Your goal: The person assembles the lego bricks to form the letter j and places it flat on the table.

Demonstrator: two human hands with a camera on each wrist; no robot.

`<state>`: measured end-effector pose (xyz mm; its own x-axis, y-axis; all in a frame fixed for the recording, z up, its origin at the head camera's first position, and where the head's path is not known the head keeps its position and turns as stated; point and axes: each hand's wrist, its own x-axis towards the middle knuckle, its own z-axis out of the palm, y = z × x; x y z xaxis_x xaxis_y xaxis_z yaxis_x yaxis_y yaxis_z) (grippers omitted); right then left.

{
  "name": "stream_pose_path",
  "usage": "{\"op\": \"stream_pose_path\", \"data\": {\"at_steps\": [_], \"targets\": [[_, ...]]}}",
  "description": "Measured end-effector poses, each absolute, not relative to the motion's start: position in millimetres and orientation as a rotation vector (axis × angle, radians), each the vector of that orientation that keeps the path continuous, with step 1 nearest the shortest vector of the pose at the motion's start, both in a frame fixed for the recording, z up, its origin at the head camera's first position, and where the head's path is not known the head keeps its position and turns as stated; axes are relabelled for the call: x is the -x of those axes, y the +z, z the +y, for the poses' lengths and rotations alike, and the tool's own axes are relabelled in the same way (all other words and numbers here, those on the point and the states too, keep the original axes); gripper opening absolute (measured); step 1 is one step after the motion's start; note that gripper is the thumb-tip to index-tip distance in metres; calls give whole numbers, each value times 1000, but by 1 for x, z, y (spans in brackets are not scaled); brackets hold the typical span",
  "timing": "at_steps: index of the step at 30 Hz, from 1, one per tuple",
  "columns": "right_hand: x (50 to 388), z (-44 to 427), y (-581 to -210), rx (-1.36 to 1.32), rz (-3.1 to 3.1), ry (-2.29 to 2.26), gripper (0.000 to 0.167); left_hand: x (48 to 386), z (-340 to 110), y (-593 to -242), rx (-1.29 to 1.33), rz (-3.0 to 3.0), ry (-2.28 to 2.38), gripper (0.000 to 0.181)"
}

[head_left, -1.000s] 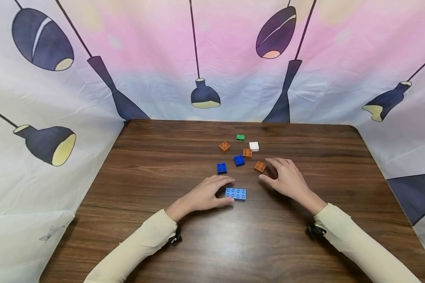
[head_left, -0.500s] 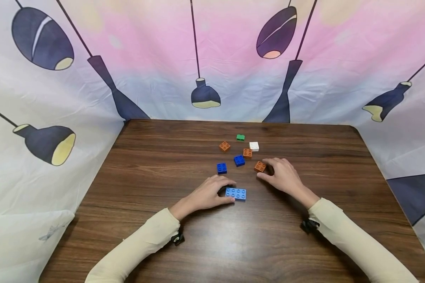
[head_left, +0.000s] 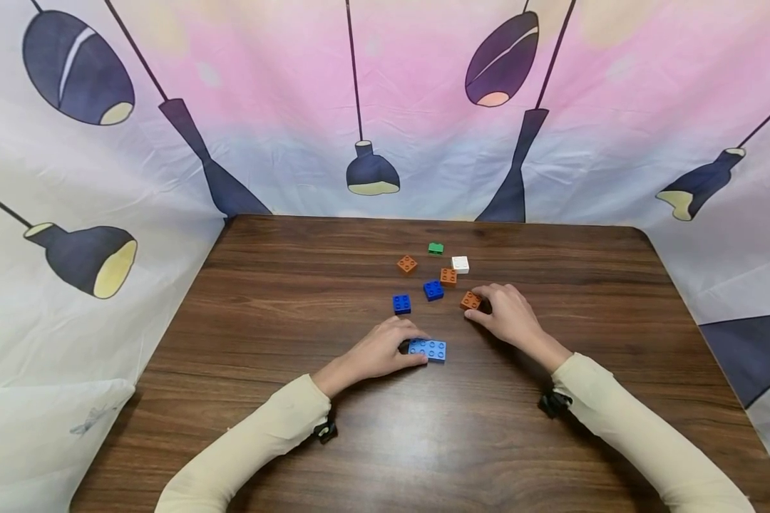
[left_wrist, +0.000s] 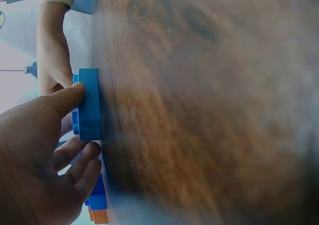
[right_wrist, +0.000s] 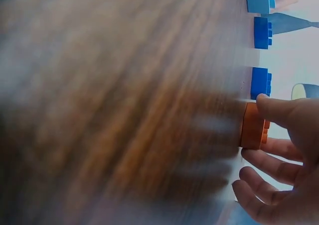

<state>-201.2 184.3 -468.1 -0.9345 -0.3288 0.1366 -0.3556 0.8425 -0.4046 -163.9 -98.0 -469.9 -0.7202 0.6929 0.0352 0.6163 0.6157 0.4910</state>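
Observation:
The light blue eight-stud toy brick (head_left: 433, 350) lies flat on the table with my left hand (head_left: 378, 349) at its left end. Thumb and fingers pinch this brick (left_wrist: 90, 105), the thumb on its near side in the left wrist view. Farther right, my right hand (head_left: 515, 315) pinches an orange four-stud brick (head_left: 470, 300) between thumb and fingers. In the right wrist view that orange brick (right_wrist: 252, 128) sits on the table, thumb at one side and fingertips at the other. Some fingers of each hand are hidden in the head view.
Beyond the hands lie two dark blue bricks (head_left: 401, 304), two more orange bricks (head_left: 407, 264), a white brick (head_left: 460, 265) and a green brick (head_left: 435, 249). The brown wooden table (head_left: 282, 285) ends at a printed curtain (head_left: 295, 171) behind and at the sides.
My right hand has moved left onto the orange brick and closed its thumb and fingers about it. My left hand has edged right and narrowed its grip around the light blue brick.

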Motion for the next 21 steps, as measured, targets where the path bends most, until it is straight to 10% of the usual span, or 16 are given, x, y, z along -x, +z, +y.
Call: {"op": "stream_pose_path", "data": {"at_steps": [21], "targets": [[198, 189, -464, -541, -2956, 745, 44, 177, -82, -469, -1043, 2726, 777, 41]]}}
